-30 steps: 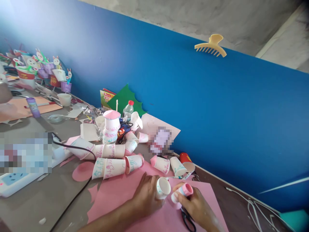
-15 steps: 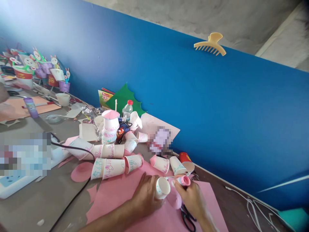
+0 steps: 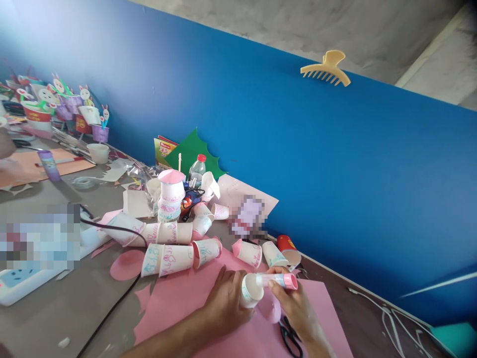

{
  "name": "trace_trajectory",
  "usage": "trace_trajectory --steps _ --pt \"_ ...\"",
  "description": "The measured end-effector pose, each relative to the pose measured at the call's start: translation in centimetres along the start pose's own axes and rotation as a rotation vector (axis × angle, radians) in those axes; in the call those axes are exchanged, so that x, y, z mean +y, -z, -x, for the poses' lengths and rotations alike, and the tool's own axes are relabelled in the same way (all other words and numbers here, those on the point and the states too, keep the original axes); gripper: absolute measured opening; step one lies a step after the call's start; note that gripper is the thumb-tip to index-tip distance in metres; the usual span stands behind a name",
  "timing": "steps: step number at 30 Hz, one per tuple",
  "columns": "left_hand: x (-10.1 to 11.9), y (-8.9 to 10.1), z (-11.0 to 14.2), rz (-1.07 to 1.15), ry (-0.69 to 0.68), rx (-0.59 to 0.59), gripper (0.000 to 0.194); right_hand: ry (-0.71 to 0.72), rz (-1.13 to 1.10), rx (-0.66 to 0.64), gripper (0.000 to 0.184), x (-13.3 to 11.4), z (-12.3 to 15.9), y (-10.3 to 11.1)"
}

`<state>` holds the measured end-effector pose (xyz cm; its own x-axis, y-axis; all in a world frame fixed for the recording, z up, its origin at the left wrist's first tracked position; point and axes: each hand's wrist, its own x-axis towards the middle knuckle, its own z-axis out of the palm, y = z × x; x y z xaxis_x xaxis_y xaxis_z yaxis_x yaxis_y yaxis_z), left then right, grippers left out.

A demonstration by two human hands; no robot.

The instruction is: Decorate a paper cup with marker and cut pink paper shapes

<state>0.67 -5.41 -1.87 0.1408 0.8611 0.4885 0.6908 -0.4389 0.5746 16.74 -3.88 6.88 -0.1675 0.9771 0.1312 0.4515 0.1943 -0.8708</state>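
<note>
Paper cup (image 3: 252,290) check: where's it at, and who's got it?

Left hand (image 3: 225,303) has it just above the pink paper (image 3: 179,308), mouth tipped toward the camera, fingers curled snug round its side.

And the right hand (image 3: 294,303)?

Fingers pinched on a glue stick (image 3: 278,280), held sideways with one end at the cup's rim. Can't tell if they touch. Black scissors (image 3: 286,326) lie on the paper, right by that wrist.

On my feed I see a blue partition (image 3: 354,169) slanting behind the grey-brown desk (image 3: 74,313), paler with light at left, mottled grey surface (image 3: 261,25) above.
</note>
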Motion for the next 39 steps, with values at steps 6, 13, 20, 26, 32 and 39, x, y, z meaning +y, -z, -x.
trace_trajectory --steps 6,13,20,26,32,39 --pt "0.1 0.3 -0.2 0.008 0.006 -0.072 0.023 -0.027 0.085 0.099 0.026 0.7 -0.1 0.3" --pt "0.7 1.3 -0.7 0.019 0.086 -0.118 0.024 -0.205 -0.134 0.121 0.028 0.8 -0.5 0.8" --pt "0.6 1.3 -0.6 0.057 0.086 -0.146 0.020 -0.409 -0.792 0.269 0.035 1.4 -0.7 0.5" --pt "0.6 1.4 -0.5 0.063 0.088 -0.152 0.026 -0.460 -0.944 0.250 0.036 0.9 -0.4 0.6" --pt "0.6 2.0 -0.7 0.126 0.127 -0.144 0.034 -0.353 -0.907 0.105 0.035 -0.1 -0.2 0.6" --pt "-0.8 0.4 -0.2 0.224 0.090 -0.007 0.064 -0.258 -0.945 0.116 0.035 -1.2 0.1 0.6"
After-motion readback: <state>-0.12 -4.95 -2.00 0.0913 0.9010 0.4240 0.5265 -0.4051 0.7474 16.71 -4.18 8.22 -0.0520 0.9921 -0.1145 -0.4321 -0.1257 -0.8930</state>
